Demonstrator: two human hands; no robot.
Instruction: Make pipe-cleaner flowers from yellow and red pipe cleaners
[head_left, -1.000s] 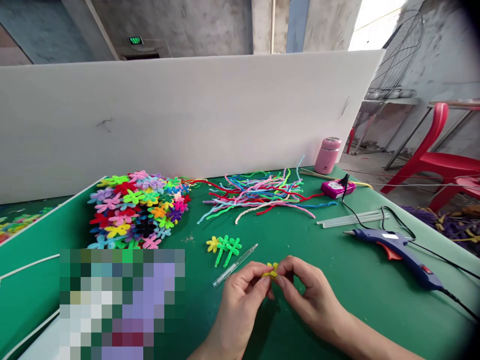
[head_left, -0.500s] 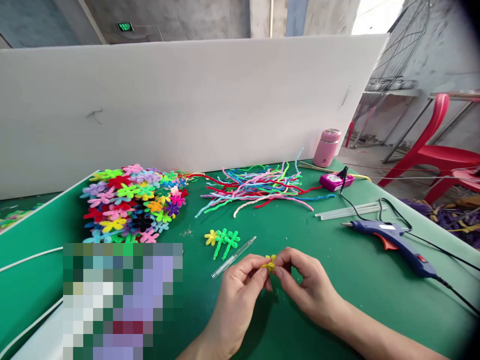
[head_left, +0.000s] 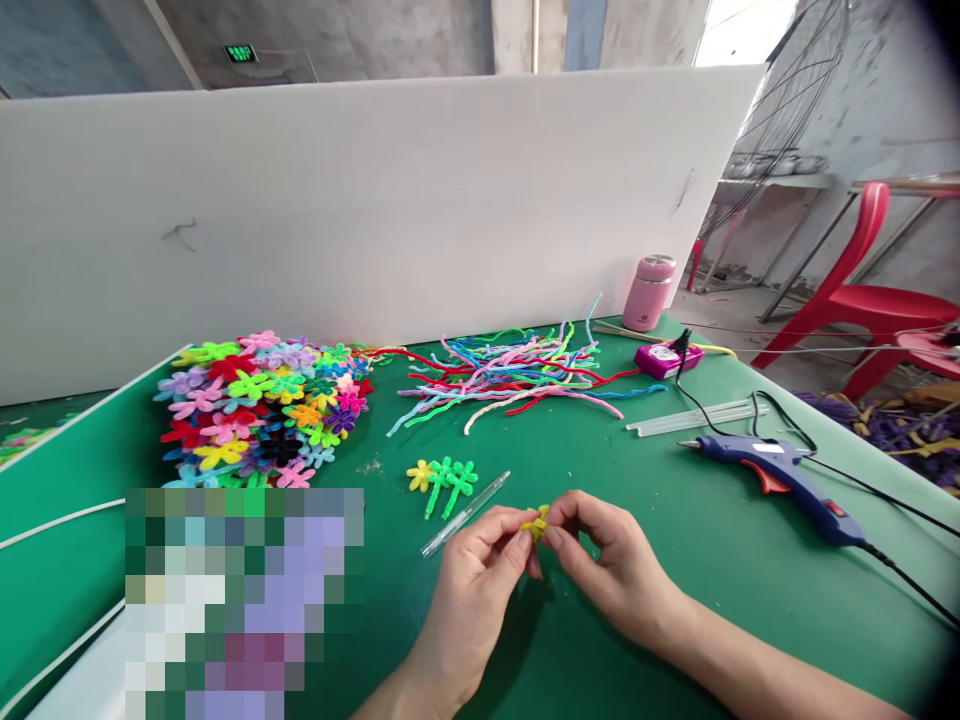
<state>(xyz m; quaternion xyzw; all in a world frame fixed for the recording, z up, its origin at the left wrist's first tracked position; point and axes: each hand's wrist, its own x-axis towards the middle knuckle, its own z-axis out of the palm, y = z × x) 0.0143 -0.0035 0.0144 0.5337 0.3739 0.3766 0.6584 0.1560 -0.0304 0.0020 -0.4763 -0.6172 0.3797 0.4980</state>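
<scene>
Desk (head_left: 705,540) edge slants down frame right; green surface spreads between glue gun (head_left: 801,478) and right hand (head_left: 622,570). It and left hand (head_left: 476,580): fingers pinching yellow piece (head_left: 534,527), visible axis rising rightward.

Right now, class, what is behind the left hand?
Beyond the left hand, a clear pen, two green flowers and a yellow flower lie on the green table. Whatever the hand covers is hidden.
</scene>
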